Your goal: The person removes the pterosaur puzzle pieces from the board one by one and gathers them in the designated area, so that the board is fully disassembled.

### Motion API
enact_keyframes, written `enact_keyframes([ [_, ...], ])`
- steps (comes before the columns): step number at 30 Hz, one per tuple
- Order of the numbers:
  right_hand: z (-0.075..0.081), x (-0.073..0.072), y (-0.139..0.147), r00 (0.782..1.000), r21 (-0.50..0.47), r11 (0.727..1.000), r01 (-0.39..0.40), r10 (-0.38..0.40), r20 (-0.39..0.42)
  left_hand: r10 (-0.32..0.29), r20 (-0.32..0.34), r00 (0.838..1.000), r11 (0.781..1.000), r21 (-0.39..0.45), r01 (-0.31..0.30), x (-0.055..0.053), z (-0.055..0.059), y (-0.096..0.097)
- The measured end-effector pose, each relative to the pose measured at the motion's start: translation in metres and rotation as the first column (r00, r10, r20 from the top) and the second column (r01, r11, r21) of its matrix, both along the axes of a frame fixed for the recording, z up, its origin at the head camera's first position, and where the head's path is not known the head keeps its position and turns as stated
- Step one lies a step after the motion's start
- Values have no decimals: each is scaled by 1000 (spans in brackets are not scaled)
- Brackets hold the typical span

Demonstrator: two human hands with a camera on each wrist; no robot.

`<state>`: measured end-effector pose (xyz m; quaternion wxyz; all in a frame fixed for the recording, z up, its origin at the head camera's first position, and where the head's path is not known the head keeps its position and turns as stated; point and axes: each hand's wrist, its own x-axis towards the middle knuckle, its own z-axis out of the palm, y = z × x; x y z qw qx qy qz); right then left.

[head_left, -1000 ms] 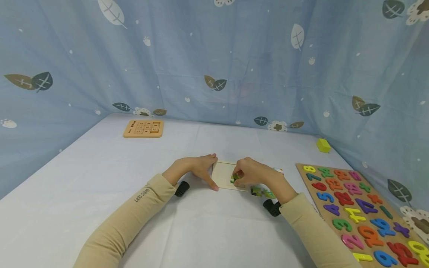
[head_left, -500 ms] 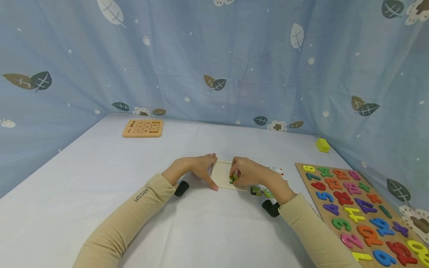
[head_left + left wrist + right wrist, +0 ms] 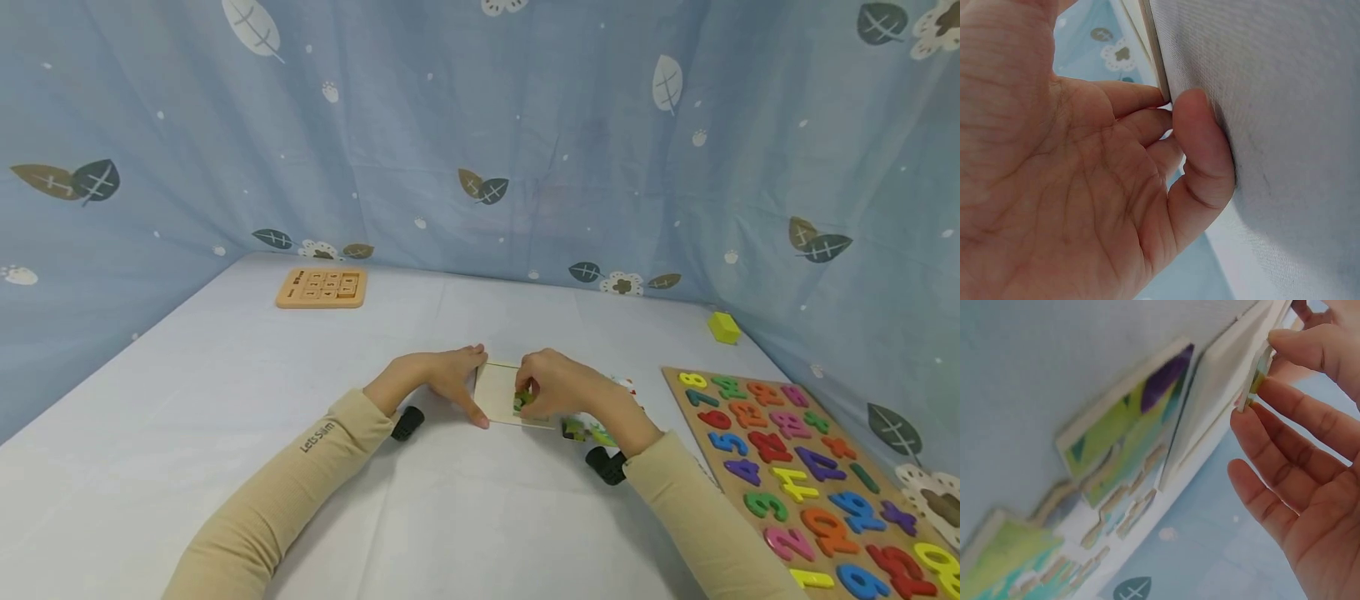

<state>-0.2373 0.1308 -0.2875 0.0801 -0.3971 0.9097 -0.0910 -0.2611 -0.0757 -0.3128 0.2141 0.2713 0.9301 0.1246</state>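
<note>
A shallow pale wooden puzzle tray [image 3: 495,393] lies flat on the white-covered table. At its left edge is my left hand [image 3: 452,380], with fingers near the far corner and thumb near the front one. The left wrist view shows fingertips touching the tray's edge [image 3: 1159,69] and the thumb on the cloth. My right hand [image 3: 558,383] pinches a green jigsaw piece [image 3: 522,401] over the tray's right half. Seen from the right wrist, this piece [image 3: 1252,384] stands tilted between thumb and fingers.
Loose jigsaw pieces [image 3: 573,429] lie right of the tray, partly hidden by the right arm. A number board [image 3: 798,475] fills the right side. A yellow block [image 3: 723,327] stands behind it. A wooden sliding number puzzle [image 3: 322,288] lies at the back left.
My right hand has shifted slightly left over the tray, still pinching the jigsaw piece, which now appears turned a little. The left hand stays at the tray's edge.
</note>
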Motion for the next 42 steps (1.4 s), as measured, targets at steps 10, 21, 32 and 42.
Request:
enact_keyframes([
  [10, 6, 0, 11, 1000, -27, 1000, 4, -4, 13, 0, -4, 1000, 1000, 12, 0, -1, -1, 1],
  [21, 10, 5, 32, 1000, -27, 1000, 10, -10, 7, -3, -2, 1000, 1000, 16, 3, 0, -1, 0],
  [32, 12, 12, 58, 999, -29, 999, 42, -43, -16, 0, 5, 1000, 999, 39, 0, 1, -1, -1],
  [42, 15, 18, 78, 992, 9, 992, 122, -122, -10, 11, 15, 1000, 998, 62, -12, 1, -2, -2],
])
